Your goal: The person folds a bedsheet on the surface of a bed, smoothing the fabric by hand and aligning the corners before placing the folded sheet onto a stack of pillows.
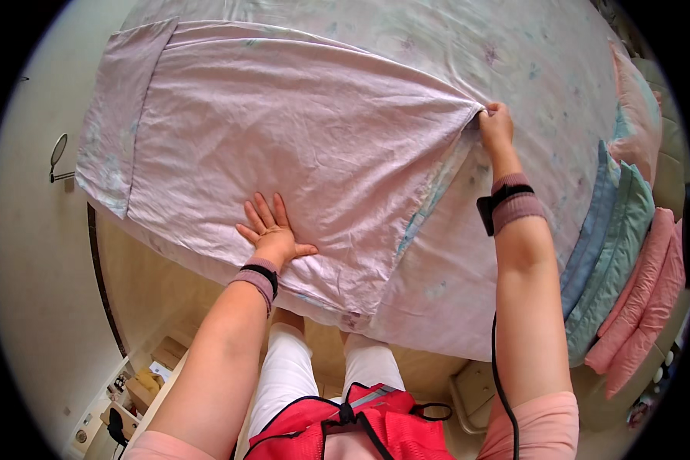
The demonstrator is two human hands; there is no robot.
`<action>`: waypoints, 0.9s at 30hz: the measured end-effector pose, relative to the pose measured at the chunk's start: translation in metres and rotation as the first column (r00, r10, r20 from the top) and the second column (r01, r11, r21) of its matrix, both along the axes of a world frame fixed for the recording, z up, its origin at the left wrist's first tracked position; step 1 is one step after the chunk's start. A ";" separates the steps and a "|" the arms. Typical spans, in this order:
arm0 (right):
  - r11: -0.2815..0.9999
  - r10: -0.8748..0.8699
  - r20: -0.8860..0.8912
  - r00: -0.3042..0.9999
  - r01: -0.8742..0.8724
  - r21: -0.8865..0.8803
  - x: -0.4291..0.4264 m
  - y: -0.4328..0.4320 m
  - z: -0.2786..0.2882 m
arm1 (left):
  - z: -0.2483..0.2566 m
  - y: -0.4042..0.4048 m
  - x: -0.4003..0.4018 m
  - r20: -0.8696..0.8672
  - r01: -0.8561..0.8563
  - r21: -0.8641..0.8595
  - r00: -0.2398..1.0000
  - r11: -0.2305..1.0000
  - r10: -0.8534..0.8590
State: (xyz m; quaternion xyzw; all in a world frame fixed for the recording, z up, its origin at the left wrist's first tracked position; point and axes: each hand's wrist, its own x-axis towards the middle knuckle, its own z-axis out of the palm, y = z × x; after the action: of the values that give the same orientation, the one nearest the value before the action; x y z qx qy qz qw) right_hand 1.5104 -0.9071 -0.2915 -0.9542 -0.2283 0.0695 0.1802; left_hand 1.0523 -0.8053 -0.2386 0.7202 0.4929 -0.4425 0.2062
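Observation:
A pale pink fabric cover (264, 126), with a floral side showing at its folded left end, lies folded on the bed (512, 75). My left hand (271, 236) rests flat on it near the front edge, fingers spread. Farther off to the right, my right hand (496, 123) pinches a corner of the cover and draws the cloth into creases that run toward it. Along the cover's right edge a strip of floral fabric (422, 215) shows. Under it lies a pale floral bed sheet (448, 299).
On the right of the bed stand a blue pillow (592, 230), a green pillow (609, 259), pink pillows (638, 299) and a floral pillow (635, 121). A round mirror (59, 150) juts from the left wall. A beige bedside cabinet (474, 391) stands near my right arm. An open drawer (144, 397) is at lower left.

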 end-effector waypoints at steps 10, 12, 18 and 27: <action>0.966 -0.001 -0.274 0.962 0.072 0.248 -0.091 -0.006 0.007 | 0.005 0.003 -0.006 0.004 -0.001 0.013 1.000 1.000 0.001; 0.959 -0.017 -0.266 0.964 0.091 0.268 -0.080 -0.017 -0.006 | 0.003 0.002 -0.001 0.006 -0.002 0.002 1.000 1.000 0.002; 0.937 -0.125 -0.366 0.922 0.231 0.264 -0.080 -0.014 -0.010 | 0.007 0.003 -0.008 0.009 -0.013 0.007 1.000 1.000 0.013; 0.733 -0.066 -0.802 0.594 0.574 0.365 -0.036 0.037 0.008 | 0.010 0.004 -0.011 0.033 -0.001 0.010 0.999 1.000 0.001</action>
State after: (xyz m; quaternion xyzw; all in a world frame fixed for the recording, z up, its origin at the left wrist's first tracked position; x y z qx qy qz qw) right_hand 1.4745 -0.8703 -0.2832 -0.7575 0.0433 0.3417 0.5546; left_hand 1.0415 -0.8011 -0.2283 0.7283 0.4919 -0.4279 0.2110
